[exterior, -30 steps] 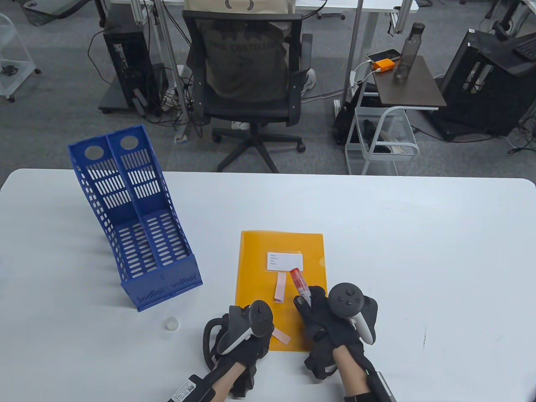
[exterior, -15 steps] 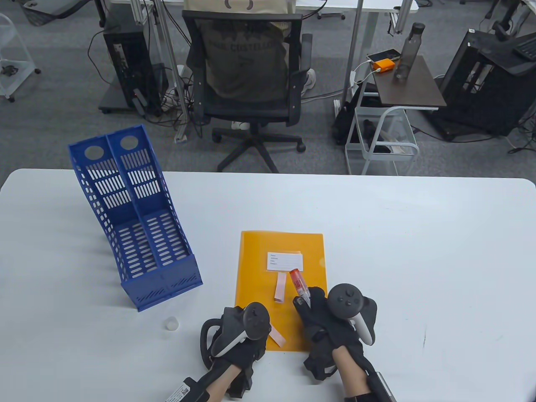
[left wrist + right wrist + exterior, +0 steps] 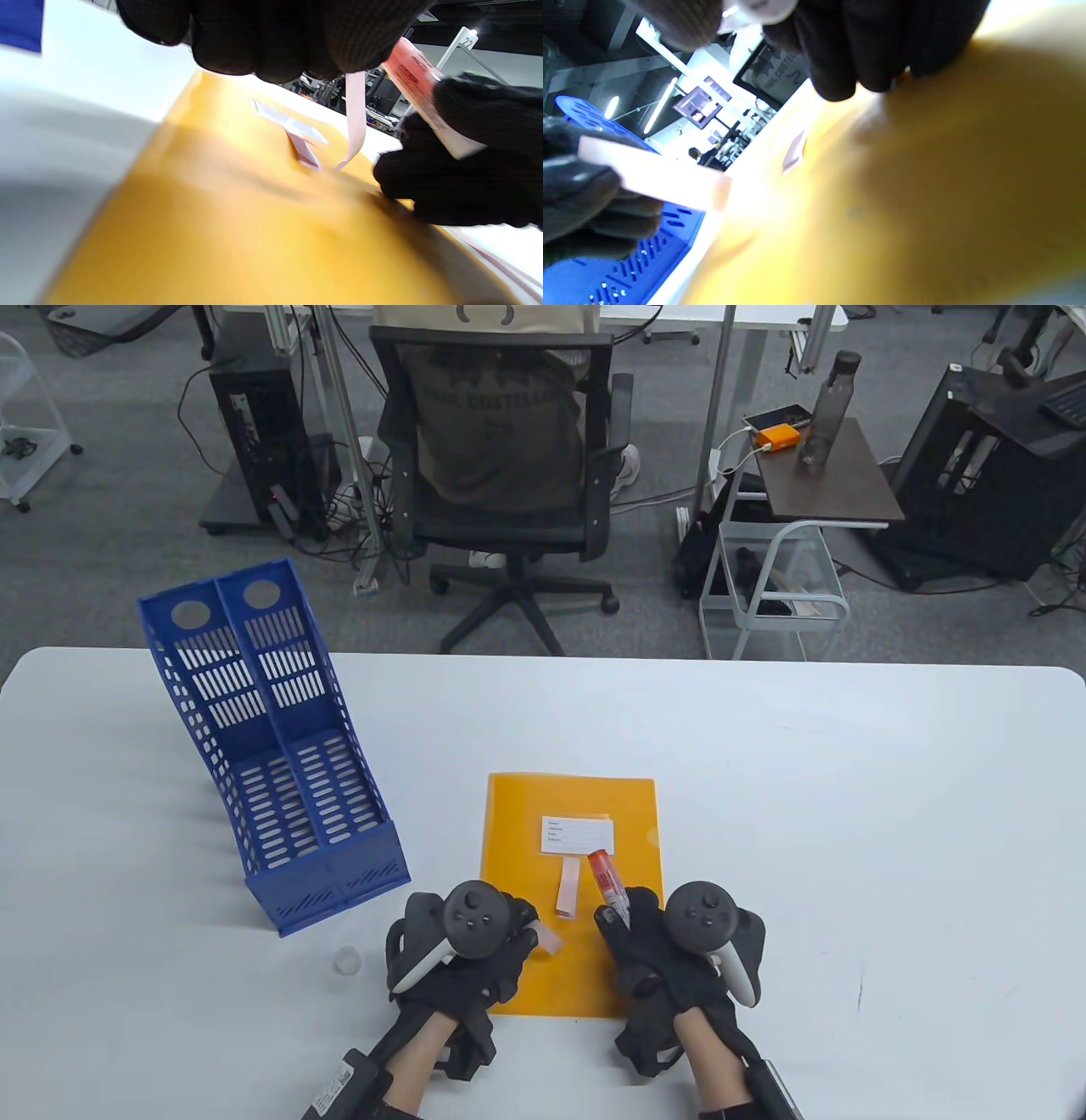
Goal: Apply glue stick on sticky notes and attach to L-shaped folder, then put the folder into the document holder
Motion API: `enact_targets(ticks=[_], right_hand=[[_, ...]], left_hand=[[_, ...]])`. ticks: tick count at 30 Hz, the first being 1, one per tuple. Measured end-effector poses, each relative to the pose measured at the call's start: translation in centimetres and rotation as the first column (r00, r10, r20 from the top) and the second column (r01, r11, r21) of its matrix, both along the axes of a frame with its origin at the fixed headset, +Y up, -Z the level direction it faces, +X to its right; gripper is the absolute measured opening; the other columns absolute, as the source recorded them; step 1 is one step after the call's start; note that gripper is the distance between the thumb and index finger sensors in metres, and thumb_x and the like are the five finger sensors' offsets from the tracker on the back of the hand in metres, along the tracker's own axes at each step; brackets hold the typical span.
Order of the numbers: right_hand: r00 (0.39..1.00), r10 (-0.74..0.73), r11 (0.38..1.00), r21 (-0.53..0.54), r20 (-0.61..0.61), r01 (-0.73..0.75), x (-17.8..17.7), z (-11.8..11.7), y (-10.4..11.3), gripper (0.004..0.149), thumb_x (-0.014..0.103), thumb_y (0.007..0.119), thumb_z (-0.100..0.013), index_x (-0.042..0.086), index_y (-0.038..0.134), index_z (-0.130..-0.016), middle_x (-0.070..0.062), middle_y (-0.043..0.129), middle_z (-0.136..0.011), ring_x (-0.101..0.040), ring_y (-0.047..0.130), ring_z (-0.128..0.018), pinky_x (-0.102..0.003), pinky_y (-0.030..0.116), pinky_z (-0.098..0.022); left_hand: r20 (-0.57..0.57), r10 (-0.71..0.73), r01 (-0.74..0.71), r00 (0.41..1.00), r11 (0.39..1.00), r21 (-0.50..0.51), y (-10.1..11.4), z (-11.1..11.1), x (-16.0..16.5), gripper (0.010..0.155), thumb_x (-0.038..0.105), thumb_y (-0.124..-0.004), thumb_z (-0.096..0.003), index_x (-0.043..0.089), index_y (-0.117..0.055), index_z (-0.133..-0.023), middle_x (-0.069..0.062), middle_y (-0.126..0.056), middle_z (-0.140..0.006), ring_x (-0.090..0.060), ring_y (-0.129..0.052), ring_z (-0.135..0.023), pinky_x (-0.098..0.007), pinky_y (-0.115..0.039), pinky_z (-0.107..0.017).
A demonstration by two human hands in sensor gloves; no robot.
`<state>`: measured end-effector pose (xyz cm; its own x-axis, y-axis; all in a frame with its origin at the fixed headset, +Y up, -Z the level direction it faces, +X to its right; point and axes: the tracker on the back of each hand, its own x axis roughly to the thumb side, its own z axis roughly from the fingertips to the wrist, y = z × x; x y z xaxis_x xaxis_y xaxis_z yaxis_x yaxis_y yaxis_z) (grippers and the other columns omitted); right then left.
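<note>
1. left hand (image 3: 462,954) pinches a pink sticky note (image 3: 550,942) above the orange folder (image 3: 526,814), ready for gluing
2. right hand (image 3: 670,959) grips the uncapped glue stick (image 3: 606,881), tip angled up
3. blue document holder (image 3: 271,755) waits well apart

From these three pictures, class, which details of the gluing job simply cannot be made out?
- Print on the white label: too small in the table view, blurred in the left wrist view.
- Tip of the red glue stick: too small to show glue.
- Left hand grip on the loose pink sticky note: covered by its tracker in the table view.
- Orange L-shaped folder: blurred in both wrist views.
</note>
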<state>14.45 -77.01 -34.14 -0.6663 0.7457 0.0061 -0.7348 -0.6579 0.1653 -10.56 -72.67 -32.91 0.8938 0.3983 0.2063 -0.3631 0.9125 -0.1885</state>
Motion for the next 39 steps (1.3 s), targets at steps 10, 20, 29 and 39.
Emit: enact_targets(ticks=[10,20,29,39], right_hand=[[0.999,-0.052,0.998,-0.015,0.015,0.053,0.4,-0.1,0.0,0.062,0.048,0.062,-0.050,0.004,0.055,-0.093,-0.023,0.075,-0.090,-0.046,0.073,-0.082,-0.053,0.068,-0.056],[0.994,-0.102,0.994,-0.041,0.035,0.104,0.6,-0.1,-0.1,0.062,0.048,0.062,-0.050,0.004,0.054,-0.094,-0.024,0.073,-0.091,-0.046,0.072,-0.083,-0.053,0.066,-0.057],[0.992,-0.124,0.991,-0.053,0.037,0.126,0.9,-0.3,-0.1,0.063,0.048,0.062,-0.050,0.004,0.054,-0.094,-0.024,0.073,-0.091,-0.046,0.072,-0.083,-0.053,0.066,-0.057],[0.991,-0.126,0.990,-0.052,0.036,0.127,1.0,-0.3,-0.2,0.063,0.048,0.063,-0.050,0.004,0.054,-0.094,-0.024,0.073,-0.091,-0.046,0.071,-0.083,-0.053,0.066,-0.057]], left_hand=[[-0.137,-0.190,0.206,0.972,0.973,0.109,1.9,-4.0,1.8,0.041,0.040,-0.077,-0.0515,0.034,-0.071,-0.091,-0.003,-0.075,-0.101,-0.029,-0.075,-0.093,-0.059,-0.058,-0.072],[-0.174,-0.254,0.253,0.951,0.967,-0.027,-1.2,-7.2,5.0,0.042,0.044,-0.063,-0.0554,0.048,-0.052,-0.095,-0.005,-0.048,-0.115,-0.029,-0.060,-0.102,-0.061,-0.048,-0.076],[-0.038,-0.319,0.316,0.947,0.946,-0.078,-3.4,-7.1,6.0,0.041,0.043,-0.066,-0.0541,0.048,-0.057,-0.094,-0.006,-0.053,-0.114,-0.029,-0.065,-0.101,-0.060,-0.052,-0.075],[0.006,-0.364,0.362,0.931,0.925,-0.114,-4.4,-6.6,6.3,0.040,0.042,-0.068,-0.0537,0.047,-0.061,-0.093,-0.004,-0.054,-0.114,-0.029,-0.061,-0.103,-0.060,-0.052,-0.075]])
